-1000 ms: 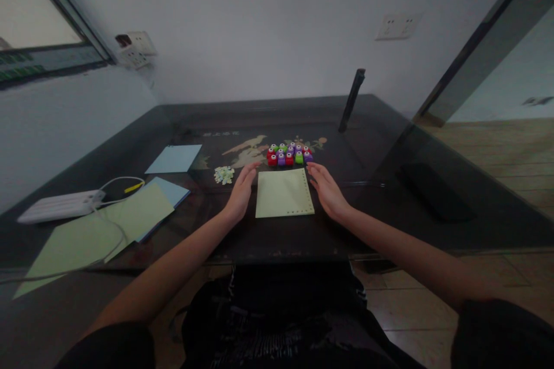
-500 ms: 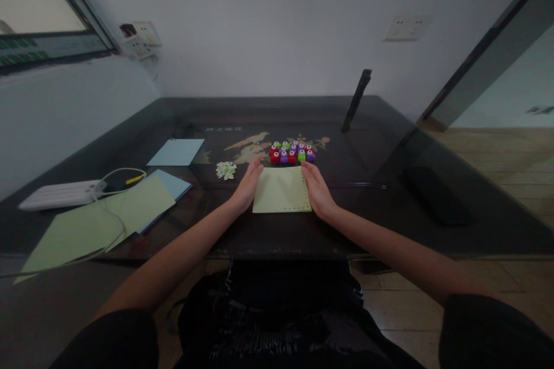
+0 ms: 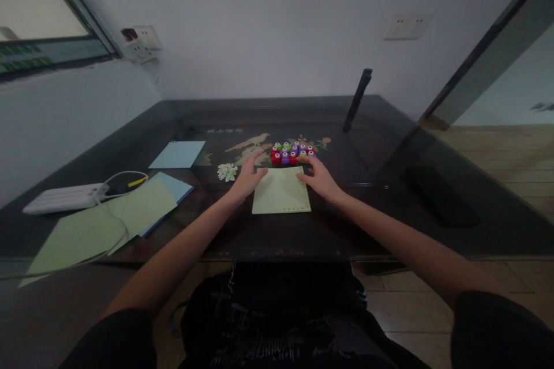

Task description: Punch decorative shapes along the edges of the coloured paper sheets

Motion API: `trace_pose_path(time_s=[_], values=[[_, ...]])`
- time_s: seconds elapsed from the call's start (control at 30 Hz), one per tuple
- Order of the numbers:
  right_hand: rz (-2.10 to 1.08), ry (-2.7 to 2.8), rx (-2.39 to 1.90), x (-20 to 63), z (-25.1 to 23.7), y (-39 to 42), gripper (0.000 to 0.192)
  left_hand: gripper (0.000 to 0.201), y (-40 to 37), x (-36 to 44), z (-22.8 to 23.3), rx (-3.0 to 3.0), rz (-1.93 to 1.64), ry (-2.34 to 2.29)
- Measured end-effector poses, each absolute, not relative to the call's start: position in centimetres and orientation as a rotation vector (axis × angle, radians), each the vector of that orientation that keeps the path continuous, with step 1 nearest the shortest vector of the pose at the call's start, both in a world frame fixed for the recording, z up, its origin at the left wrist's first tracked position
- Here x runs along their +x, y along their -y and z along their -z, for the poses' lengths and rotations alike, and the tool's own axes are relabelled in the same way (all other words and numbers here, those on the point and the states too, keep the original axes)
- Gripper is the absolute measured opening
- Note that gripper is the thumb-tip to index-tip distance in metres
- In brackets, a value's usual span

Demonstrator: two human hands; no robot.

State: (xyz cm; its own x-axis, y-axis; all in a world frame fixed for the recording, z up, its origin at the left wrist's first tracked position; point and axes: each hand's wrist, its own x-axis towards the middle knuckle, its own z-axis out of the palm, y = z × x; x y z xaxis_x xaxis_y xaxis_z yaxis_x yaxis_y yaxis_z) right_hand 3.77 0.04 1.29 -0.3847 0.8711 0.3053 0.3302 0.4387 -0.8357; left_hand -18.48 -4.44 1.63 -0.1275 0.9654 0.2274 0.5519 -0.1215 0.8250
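At the frame's centre a pale green paper sheet [image 3: 281,191] lies flat on the dark tabletop [image 3: 389,196], its long sides running away from the person. The left hand [image 3: 249,176] rests open on its upper left corner, the right hand [image 3: 318,177] open at its upper right, fingers toward the coloured punches [image 3: 292,153], both forearms outstretched

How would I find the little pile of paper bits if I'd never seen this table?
Start at the dark table and find the pale green sheet between the person's hands. Just left of the left hand lies the pile of paper bits. It is pale, crumbly confetti, unlike the flat sheets and the bright plastic punches.
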Motion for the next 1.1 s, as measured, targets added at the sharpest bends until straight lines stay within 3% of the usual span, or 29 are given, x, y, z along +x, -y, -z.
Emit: trace_pose_path(time_s=[0.17, 0.3, 0.4, 0.5, 0.67, 1.1], values=[[-0.499, 2.487, -1.03, 3.9, -2.2, -2.5, 0.04, 0.049, 2.8, -18.1, -2.5, 2.075, -0.779, -1.899], [-0.299, 2.552, -1.108, 3.7, -1.8, -2.6, 0.04, 0.041, 3.0, -18.7, -1.8, 2.247, -0.527, -1.932], [-0.217, 2.584, -1.108, 3.8, -1.5, -2.4, 0.037, 0.05, 3.5, -19.4, -1.4, 2.311, -0.453, -1.909], [-0.189, 2.62, -1.08, 3.9, -1.4, -2.4, 0.039, 0.059, 3.6, -19.8, -1.4, 2.328, -0.381, -1.908], [-0.163, 2.644, -1.08, 3.8, -1.4, -2.5, 0.048, 0.057, 3.4, -20.1, -1.4, 2.385, -0.365, -1.868], [-0.273, 2.489, -1.046, 4.0, -1.3, -2.2, 0.04, 0.053, 3.9, -19.8, -1.9, 2.406, -0.438, -1.909]])
